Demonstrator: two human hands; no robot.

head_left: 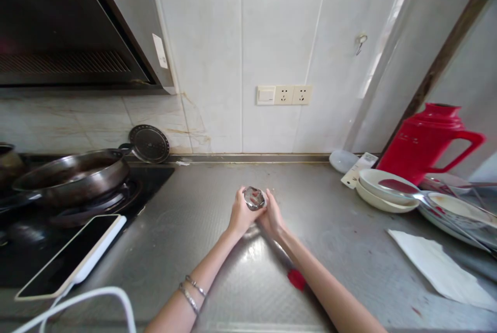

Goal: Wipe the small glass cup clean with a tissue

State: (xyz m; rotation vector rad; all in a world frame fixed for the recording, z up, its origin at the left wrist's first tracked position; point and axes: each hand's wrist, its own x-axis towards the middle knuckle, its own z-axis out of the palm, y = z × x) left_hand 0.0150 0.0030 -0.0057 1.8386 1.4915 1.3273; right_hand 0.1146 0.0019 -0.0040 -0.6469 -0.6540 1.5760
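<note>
A small glass-like cup (254, 198) with a shiny, wavy rim stands over the middle of the steel counter, its opening facing up. Reddish marks show inside, too small to make out. My left hand (241, 212) is wrapped round the cup's left and near side. Against its right side presses my right hand (273, 215), fingers together, and the two hands meet just below the cup. Whether its base rests on the counter is hidden. Two bracelets circle my left wrist. A red reflection or object (296, 279) lies partly behind my right forearm.
On the left, a pan (73, 175) sits on the stove, with a phone (70, 255) and white cable nearer me. To the right are a red thermos jug (419, 141), stacked bowls (382, 201), plates and a white paper napkin (438, 265). Wall sockets (293, 95) face me.
</note>
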